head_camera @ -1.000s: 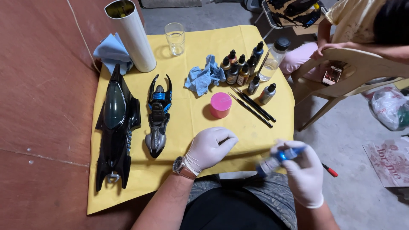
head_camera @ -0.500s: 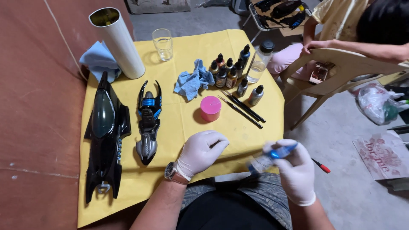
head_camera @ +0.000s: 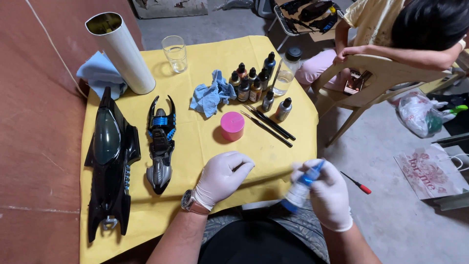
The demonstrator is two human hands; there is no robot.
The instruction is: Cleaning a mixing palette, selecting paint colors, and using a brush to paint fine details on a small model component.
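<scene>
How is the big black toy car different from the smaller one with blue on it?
The big black toy vehicle is longer and wider than the smaller blue-and-grey one. The black one has a dark, smooth, closed canopy; the smaller one shows blue ribbed parts and a silver pointed end. The smaller one has two curved black prongs at its far end; the black one narrows to a point. Both lie lengthwise on the yellow cloth, side by side, untouched by either gloved hand.

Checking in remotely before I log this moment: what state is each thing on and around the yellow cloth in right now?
Right hand: gloved, gripping a small blue bottle, blurred.
Left hand: gloved, curled, resting on the yellow cloth.
Drinking glass: upright, looks empty.
White tube: standing, open on top.
Pink tub: lid on.
Paint bottles: upright, capped.
Brushes: lying flat.
Blue rag: crumpled.
</scene>
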